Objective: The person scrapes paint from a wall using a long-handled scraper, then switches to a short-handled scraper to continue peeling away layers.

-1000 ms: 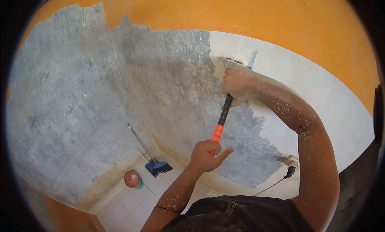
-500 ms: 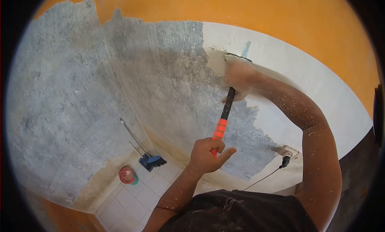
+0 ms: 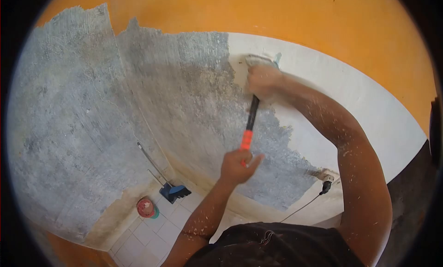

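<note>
Here my two hands are well apart along one scraper (image 3: 249, 124), each clamped on it. My right hand (image 3: 262, 81) is closed around the top of the handle, up against the wall (image 3: 184, 96), and my left hand (image 3: 236, 166) is closed around the bottom end, thumb sticking out to the right. The scraper's long axis runs nearly upright, leaning a little to the right as it rises. Its working end points up at the boundary where bare grey plaster meets the white paint (image 3: 350, 96). The blade (image 3: 259, 60) shows as a pale strip just above my right knuckles, lying flat on the wall; I cannot make out its edge, since my hand covers where it joins the handle. The black shaft shows between my hands, with an orange grip just above my left fist. The very bottom of the handle is hidden in my left palm.

Down on the tiled floor (image 3: 152, 232) a blue dustpan (image 3: 175, 191) stands with its long stick leaning at the wall, and a red tub (image 3: 146, 207) sits near it. A plug (image 3: 325, 186) with its cord hangs low on the wall to the right.
</note>
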